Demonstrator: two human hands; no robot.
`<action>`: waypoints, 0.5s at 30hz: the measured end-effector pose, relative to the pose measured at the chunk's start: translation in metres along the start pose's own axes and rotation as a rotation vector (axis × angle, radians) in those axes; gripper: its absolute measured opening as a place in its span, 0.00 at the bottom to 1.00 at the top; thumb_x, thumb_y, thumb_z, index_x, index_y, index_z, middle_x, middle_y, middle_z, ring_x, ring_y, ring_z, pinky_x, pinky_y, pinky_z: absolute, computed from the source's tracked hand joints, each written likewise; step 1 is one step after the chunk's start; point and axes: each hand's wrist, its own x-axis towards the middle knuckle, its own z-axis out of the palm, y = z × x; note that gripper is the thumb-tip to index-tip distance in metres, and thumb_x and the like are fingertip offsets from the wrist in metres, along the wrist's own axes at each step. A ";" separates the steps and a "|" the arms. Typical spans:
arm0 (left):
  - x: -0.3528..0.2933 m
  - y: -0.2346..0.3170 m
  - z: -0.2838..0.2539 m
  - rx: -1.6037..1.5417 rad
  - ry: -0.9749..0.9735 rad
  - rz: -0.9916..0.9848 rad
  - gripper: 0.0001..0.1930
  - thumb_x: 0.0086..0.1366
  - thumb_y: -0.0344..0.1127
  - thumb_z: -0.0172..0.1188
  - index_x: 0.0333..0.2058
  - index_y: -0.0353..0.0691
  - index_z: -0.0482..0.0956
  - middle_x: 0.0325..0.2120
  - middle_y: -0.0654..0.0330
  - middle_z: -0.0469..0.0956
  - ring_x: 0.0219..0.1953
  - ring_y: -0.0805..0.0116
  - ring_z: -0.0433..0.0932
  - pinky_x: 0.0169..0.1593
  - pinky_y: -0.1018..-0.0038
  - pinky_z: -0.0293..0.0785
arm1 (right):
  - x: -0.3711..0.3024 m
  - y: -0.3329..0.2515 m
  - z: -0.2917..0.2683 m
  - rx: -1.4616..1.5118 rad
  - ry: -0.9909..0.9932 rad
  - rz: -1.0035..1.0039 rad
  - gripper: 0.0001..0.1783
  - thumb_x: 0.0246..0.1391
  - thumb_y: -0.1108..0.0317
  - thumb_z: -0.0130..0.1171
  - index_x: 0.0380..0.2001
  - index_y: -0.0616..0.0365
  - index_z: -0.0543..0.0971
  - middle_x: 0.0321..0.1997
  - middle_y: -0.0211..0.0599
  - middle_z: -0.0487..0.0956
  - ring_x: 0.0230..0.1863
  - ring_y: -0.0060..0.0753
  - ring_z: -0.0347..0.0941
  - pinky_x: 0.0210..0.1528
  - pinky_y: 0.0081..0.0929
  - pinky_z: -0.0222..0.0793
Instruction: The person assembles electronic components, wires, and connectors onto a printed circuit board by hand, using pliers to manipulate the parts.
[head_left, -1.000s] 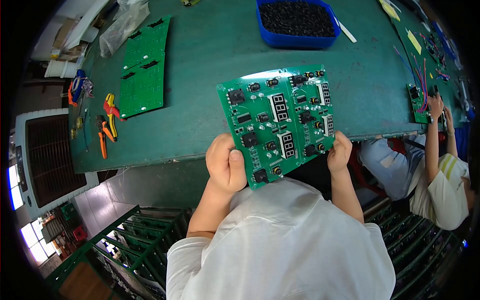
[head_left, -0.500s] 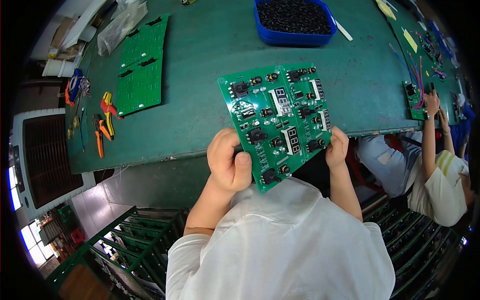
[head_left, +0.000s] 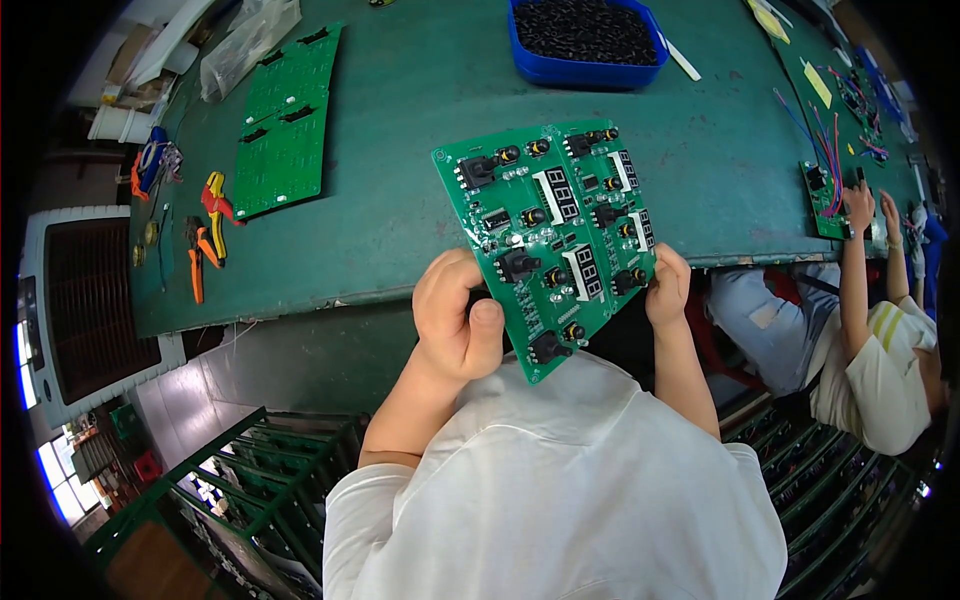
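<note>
Between my two hands a green circuit board [head_left: 560, 250] is held up in front of my chest, tilted, its component side showing. It carries black knob-like parts, small round yellow-and-black parts and several white-framed digit displays. My left hand [head_left: 455, 315] grips the board's lower left edge, thumb folded in toward it. At the right edge my right hand [head_left: 668, 285] pinches the board, its fingers partly behind it. More green boards [head_left: 285, 125] lie on the table at the left, with black connectors on them.
On the green table [head_left: 420, 130] stands a blue tray [head_left: 585, 72] of small black parts, a white stick [head_left: 685, 60] beside it. Yellow-red pliers [head_left: 216, 210] and orange-handled pliers [head_left: 197, 260] lie left. Board racks [head_left: 250, 490] stand below. A co-worker [head_left: 860, 350] handles a wired board at right.
The board has tilted, its right side turning slightly away and moving left together with my right hand. My left hand keeps its grip in nearly the same place.
</note>
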 end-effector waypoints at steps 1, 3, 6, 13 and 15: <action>0.000 0.000 0.000 0.003 -0.001 0.000 0.16 0.62 0.43 0.45 0.27 0.34 0.71 0.18 0.58 0.69 0.18 0.65 0.65 0.23 0.73 0.60 | 0.000 0.001 -0.001 0.001 0.000 -0.001 0.11 0.46 0.73 0.36 0.15 0.63 0.66 0.15 0.28 0.64 0.17 0.17 0.55 0.20 0.18 0.49; -0.001 0.001 0.001 0.009 -0.002 0.000 0.16 0.62 0.42 0.45 0.27 0.34 0.71 0.18 0.58 0.69 0.18 0.65 0.65 0.23 0.73 0.60 | 0.000 0.003 -0.002 0.014 -0.016 -0.020 0.11 0.46 0.73 0.36 0.15 0.64 0.66 0.15 0.28 0.64 0.17 0.17 0.55 0.20 0.18 0.49; -0.002 0.002 0.003 0.009 0.008 0.007 0.16 0.63 0.42 0.44 0.27 0.34 0.71 0.18 0.58 0.69 0.18 0.65 0.65 0.23 0.73 0.60 | -0.001 0.005 -0.002 0.033 -0.011 -0.001 0.11 0.46 0.73 0.37 0.15 0.64 0.66 0.15 0.28 0.63 0.17 0.17 0.55 0.20 0.18 0.49; -0.006 0.008 0.008 0.014 0.024 -0.013 0.15 0.63 0.41 0.44 0.29 0.33 0.70 0.19 0.57 0.70 0.18 0.66 0.66 0.24 0.74 0.61 | 0.001 -0.004 -0.004 0.053 -0.032 0.034 0.12 0.47 0.72 0.36 0.15 0.64 0.67 0.15 0.28 0.63 0.17 0.17 0.56 0.21 0.18 0.50; -0.007 0.009 0.009 0.022 0.030 -0.025 0.15 0.63 0.41 0.44 0.29 0.33 0.70 0.19 0.57 0.70 0.19 0.66 0.66 0.24 0.75 0.62 | 0.002 -0.004 -0.006 0.015 -0.059 0.050 0.12 0.47 0.72 0.36 0.15 0.63 0.67 0.15 0.28 0.64 0.18 0.17 0.56 0.21 0.18 0.51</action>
